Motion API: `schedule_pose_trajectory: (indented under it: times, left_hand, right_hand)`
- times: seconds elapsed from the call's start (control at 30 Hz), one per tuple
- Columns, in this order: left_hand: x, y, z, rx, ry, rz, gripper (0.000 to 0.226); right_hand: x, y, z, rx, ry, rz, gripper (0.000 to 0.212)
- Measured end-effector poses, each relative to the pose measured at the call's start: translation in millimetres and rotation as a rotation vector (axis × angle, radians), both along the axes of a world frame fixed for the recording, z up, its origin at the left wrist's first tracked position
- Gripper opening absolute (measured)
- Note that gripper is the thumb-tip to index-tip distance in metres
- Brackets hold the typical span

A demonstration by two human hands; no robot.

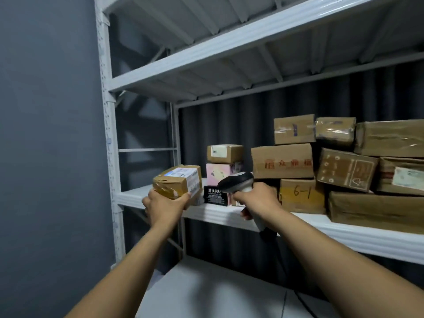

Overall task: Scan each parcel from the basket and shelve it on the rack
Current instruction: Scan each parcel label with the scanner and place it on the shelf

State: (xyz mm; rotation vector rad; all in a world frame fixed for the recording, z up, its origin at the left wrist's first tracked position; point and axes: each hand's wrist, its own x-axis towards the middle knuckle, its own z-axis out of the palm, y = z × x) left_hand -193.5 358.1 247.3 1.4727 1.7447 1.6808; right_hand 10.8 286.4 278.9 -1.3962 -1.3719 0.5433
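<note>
My left hand [164,206] grips a small brown cardboard parcel [177,181] with a white label, holding it at the left end of the rack's middle shelf [229,214]. My right hand [258,201] grips the handle of a barcode scanner [236,181], whose dark head points left toward the parcel. The scanner's black cable hangs down below my right wrist. The basket is out of view.
Many brown cardboard boxes [282,160] are stacked on the shelf's right half, one marked "6-1" [301,195]. A pink box [220,173] with a small carton on top and a black card [215,195] stand behind my hands. A lower white shelf [206,288] lies below; a grey wall is on the left.
</note>
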Motion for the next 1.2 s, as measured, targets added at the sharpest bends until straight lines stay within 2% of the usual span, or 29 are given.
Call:
schedule_pose_trajectory:
  times: [0.1, 0.3, 0.4, 0.53, 0.63, 0.83, 1.03, 1.2]
  left_hand:
    - [11, 39, 19, 0.022, 0.007, 0.046, 0.092]
    - [34, 114, 22, 0.044, 0.079, 0.005, 0.098]
    - [40, 133, 17, 0.047, 0.144, -0.040, 0.104]
    - [43, 151, 12, 0.012, 0.210, -0.091, 0.096]
    - [43, 156, 8, -0.042, 0.335, -0.126, 0.095]
    - [45, 127, 16, -0.117, 0.557, -0.108, 0.063]
    - [60, 53, 28, -0.116, 0.708, -0.167, 0.056]
    - [82, -17, -5, -0.086, 0.812, -0.283, 0.060]
  right_hand:
    - [7, 25, 2, -0.016, -0.075, -0.018, 0.014]
    - [29, 65, -4, -0.038, -0.138, -0.023, 0.012]
    - [36, 77, -6, -0.044, -0.141, -0.024, 0.012]
    - [39, 85, -8, -0.036, -0.137, -0.017, 0.011]
    - [39, 85, -9, -0.046, -0.135, -0.014, 0.013]
    - [41, 66, -6, -0.059, -0.122, -0.039, 0.017]
    - [55, 14, -4, -0.055, -0.070, -0.050, 0.017]
    - [77, -61, -28, -0.108, -0.080, -0.053, 0.019]
